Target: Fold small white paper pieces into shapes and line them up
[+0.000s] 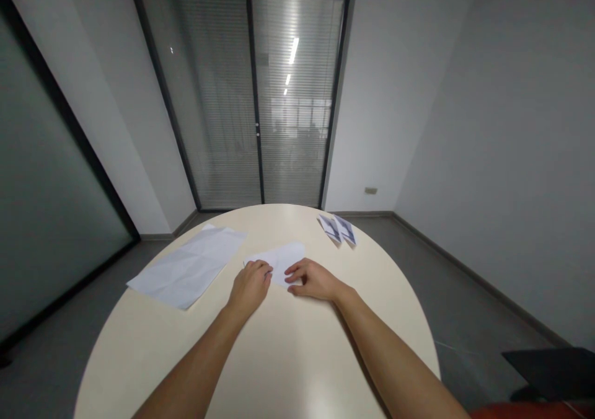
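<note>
A small white sheet of paper (281, 258) lies on the round table in front of me. My left hand (251, 284) is at its left side, with fingers bent and closed on the paper's edge. From the right, my right hand (313, 279) reaches over the near right part of the sheet. Its fingers are curved, with a gap between thumb and fingertips, and nothing shows between them. Parts of the sheet's left and right edges are hidden under the hands.
A larger creased white sheet (190, 267) lies at the left of the cream tabletop (279, 357). Two folded paper pieces with dark printing (330, 228) stand near the far right edge. Beyond are glass doors with blinds (297, 97); a black flat object (553, 369) is at lower right.
</note>
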Tool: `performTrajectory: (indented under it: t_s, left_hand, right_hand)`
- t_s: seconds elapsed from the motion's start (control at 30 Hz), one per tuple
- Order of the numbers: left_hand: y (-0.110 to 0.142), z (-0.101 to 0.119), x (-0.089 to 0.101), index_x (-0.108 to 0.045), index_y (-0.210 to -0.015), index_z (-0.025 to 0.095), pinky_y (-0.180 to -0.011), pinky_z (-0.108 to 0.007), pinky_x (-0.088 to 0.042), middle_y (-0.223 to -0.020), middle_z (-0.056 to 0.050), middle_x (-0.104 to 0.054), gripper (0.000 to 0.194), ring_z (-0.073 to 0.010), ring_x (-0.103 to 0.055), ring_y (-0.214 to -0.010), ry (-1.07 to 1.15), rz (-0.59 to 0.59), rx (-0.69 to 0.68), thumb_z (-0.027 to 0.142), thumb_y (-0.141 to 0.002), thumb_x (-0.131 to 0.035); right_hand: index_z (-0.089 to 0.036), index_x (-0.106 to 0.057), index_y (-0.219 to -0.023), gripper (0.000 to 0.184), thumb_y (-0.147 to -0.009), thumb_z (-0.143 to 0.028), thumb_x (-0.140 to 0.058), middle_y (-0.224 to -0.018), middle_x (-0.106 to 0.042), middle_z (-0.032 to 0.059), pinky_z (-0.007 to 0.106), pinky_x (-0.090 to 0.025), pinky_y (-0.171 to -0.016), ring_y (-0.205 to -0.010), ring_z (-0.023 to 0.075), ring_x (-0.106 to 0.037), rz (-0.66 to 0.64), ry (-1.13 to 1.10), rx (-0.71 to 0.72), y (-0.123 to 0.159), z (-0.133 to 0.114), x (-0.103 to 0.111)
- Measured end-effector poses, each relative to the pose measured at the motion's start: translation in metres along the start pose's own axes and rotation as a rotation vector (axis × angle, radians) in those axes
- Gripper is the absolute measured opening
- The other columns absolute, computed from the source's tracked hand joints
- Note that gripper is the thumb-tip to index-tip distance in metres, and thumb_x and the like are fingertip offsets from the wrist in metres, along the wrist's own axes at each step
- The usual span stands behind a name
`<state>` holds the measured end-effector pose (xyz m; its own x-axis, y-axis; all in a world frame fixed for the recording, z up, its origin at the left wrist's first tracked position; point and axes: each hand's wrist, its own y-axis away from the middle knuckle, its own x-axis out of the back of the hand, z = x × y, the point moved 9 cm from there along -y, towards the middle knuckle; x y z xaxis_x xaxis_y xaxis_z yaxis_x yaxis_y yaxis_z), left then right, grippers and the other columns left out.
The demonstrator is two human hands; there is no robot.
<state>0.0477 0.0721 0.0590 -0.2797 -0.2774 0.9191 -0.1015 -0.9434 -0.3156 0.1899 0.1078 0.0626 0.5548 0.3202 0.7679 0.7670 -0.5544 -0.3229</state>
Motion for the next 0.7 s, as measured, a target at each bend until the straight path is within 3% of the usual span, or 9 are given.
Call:
performTrajectory:
  t_s: [0.17,0.33,0.43,0.57,0.63,0.7]
  left_hand:
    - [0.003,0.006,0.001,-0.071,-0.120,0.018,-0.102,-0.038,-0.048,-0.124,-0.010,-0.068,0.033,-0.0270,-0.058,-0.116,-0.011,0.018,0.010,0.034,-0.096,-0.056]
    - [0.001,0.004,-0.007,-0.069,-0.127,0.014,-0.110,-0.040,-0.043,-0.134,-0.012,-0.065,0.037,-0.0275,-0.057,-0.125,0.016,-0.012,-0.019,0.028,-0.097,-0.052]
    - [0.001,0.003,-0.013,-0.065,-0.132,0.013,-0.115,-0.041,-0.039,-0.140,-0.013,-0.062,0.040,-0.0265,-0.054,-0.131,0.054,-0.041,-0.077,0.026,-0.098,-0.048]
    - [0.003,0.004,-0.013,-0.064,-0.133,0.012,-0.117,-0.043,-0.037,-0.143,-0.014,-0.059,0.044,-0.0280,-0.052,-0.135,0.087,-0.038,-0.109,0.032,-0.096,-0.052]
    - [0.005,0.005,-0.012,-0.063,-0.134,0.013,-0.118,-0.044,-0.037,-0.144,-0.015,-0.058,0.046,-0.0292,-0.051,-0.135,0.091,-0.032,-0.116,0.036,-0.095,-0.055]
    - [0.006,0.007,-0.012,-0.062,-0.136,0.014,-0.118,-0.046,-0.036,-0.146,-0.015,-0.056,0.049,-0.0300,-0.050,-0.136,0.086,-0.038,-0.122,0.039,-0.094,-0.056]
  right_hand:
    - [-0.025,-0.082,-0.097,0.019,-0.079,-0.031,-0.078,-0.114,-0.076,0.0069,0.037,-0.047,-0.099,-0.107,0.0245,-0.068,0.004,0.016,0.065,-0.001,-0.001,0.000]
    - [-0.027,-0.081,-0.099,0.019,-0.082,-0.028,-0.074,-0.112,-0.077,0.0052,0.039,-0.045,-0.105,-0.116,0.0250,-0.065,-0.022,-0.009,0.071,-0.002,-0.004,-0.004]
    - [-0.024,-0.075,-0.116,0.035,-0.082,-0.032,-0.074,-0.124,-0.072,0.0084,0.046,-0.040,-0.111,-0.128,0.0290,-0.058,0.004,0.063,0.036,-0.001,-0.004,-0.004]
    - [-0.022,-0.052,-0.147,0.074,-0.082,-0.051,-0.072,-0.154,-0.046,0.0167,0.062,-0.024,-0.117,-0.145,0.0392,-0.036,0.029,0.206,-0.151,0.004,0.012,-0.003]
    - [-0.021,-0.045,-0.151,0.079,-0.084,-0.053,-0.070,-0.156,-0.044,0.0173,0.064,-0.021,-0.117,-0.145,0.0395,-0.036,0.029,0.227,-0.211,0.006,0.019,-0.003]
    - [-0.019,-0.044,-0.151,0.076,-0.085,-0.047,-0.069,-0.151,-0.050,0.0171,0.060,-0.025,-0.117,-0.141,0.0365,-0.043,0.044,0.233,-0.213,0.006,0.019,0.000]
